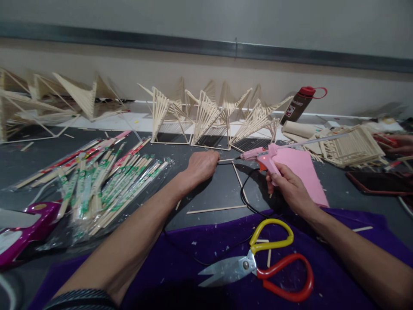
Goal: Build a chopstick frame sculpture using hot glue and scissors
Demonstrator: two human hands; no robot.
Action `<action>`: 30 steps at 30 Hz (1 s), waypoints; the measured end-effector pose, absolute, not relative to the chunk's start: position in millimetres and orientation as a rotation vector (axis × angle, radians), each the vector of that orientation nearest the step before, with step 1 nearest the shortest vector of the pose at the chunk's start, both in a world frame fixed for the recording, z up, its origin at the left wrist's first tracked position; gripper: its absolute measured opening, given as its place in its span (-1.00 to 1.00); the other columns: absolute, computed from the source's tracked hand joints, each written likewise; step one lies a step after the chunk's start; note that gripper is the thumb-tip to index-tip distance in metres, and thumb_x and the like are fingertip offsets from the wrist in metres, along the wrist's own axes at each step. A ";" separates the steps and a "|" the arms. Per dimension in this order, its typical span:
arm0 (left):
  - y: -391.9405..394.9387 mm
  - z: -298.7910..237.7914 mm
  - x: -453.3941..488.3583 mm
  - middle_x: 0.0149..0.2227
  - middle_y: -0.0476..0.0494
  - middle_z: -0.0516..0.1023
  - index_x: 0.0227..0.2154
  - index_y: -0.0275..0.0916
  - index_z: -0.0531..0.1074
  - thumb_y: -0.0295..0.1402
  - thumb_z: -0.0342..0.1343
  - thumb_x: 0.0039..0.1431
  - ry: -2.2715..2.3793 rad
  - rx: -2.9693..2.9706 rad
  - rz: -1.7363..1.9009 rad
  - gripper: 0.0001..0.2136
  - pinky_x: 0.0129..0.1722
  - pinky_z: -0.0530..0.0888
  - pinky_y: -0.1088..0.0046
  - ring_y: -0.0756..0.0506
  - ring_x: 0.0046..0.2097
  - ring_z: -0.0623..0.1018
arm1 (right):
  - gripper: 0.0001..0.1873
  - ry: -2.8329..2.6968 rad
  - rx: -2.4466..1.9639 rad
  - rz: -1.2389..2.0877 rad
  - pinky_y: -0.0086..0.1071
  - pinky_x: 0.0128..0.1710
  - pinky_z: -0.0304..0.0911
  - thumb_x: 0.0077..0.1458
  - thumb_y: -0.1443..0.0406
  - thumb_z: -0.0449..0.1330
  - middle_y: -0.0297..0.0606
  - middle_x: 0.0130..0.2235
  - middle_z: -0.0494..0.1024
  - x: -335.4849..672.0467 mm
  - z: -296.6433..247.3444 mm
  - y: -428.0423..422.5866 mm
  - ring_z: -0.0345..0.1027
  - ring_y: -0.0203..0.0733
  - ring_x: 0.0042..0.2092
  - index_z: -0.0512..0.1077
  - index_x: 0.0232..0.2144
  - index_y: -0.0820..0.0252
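My right hand (288,187) is wrapped round the handle of a pink hot glue gun (260,156), whose small light glows red and whose clear glue stick juts out behind. Its nozzle meets the end of a thin wooden stick (226,161). My left hand (204,165) pinches that stick from the other side, knuckles up. Below, a stick frame (239,177) lies on the grey table, with another stick (216,209) along its near side. The gun's black cable (244,196) loops down across the frame's right side.
Large scissors (247,263) lie on purple cloth (180,254) in front. Wrapped chopsticks (112,185) cover the left, beside a magenta device (29,230). Stick structures (209,114) line the wall near a bottle (298,105). Pink paper (300,172), a phone (380,183) and another person's hand (400,144) are right.
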State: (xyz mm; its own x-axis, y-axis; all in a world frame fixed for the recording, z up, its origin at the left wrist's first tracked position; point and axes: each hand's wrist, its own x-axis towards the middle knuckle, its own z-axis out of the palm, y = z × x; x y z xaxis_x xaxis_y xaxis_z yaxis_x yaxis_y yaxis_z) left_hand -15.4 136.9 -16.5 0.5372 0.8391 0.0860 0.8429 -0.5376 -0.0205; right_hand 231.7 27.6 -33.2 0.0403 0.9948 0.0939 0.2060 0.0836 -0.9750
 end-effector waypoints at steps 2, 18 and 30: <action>136.2 -15.7 -15.1 -0.20 -0.20 0.53 -0.21 -0.25 0.41 -0.31 -0.19 0.24 -1.476 -2.709 -0.103 -0.71 -0.30 0.36 0.42 -0.17 -0.17 0.51 | -0.75 -1.356 -1.321 1.001 -0.43 -0.49 0.22 0.13 0.20 0.04 -0.36 -0.36 0.36 231.4 -32.7 27.5 0.26 -0.36 -0.48 0.29 -0.14 0.16; 133.8 -11.9 -14.0 -0.18 -0.24 0.52 -0.21 -0.26 0.42 -0.31 -0.19 0.25 -1.507 -2.712 -0.086 -0.71 -0.24 0.36 0.40 -0.15 -0.14 0.51 | -0.69 -1.355 -1.322 1.010 -0.42 -0.48 0.23 0.13 0.18 0.05 -0.35 -0.34 0.37 232.4 -34.2 27.4 0.27 -0.35 -0.48 0.28 -0.10 0.16; 132.8 -12.0 -13.1 -0.19 -0.21 0.53 -0.20 -0.25 0.42 -0.31 -0.18 0.24 -1.474 -2.691 -0.091 -0.72 -0.29 0.36 0.40 -0.17 -0.17 0.51 | -0.69 -1.350 -1.327 1.003 -0.42 -0.49 0.24 0.12 0.16 0.04 -0.34 -0.35 0.37 230.1 -31.2 24.8 0.26 -0.34 -0.48 0.27 -0.10 0.14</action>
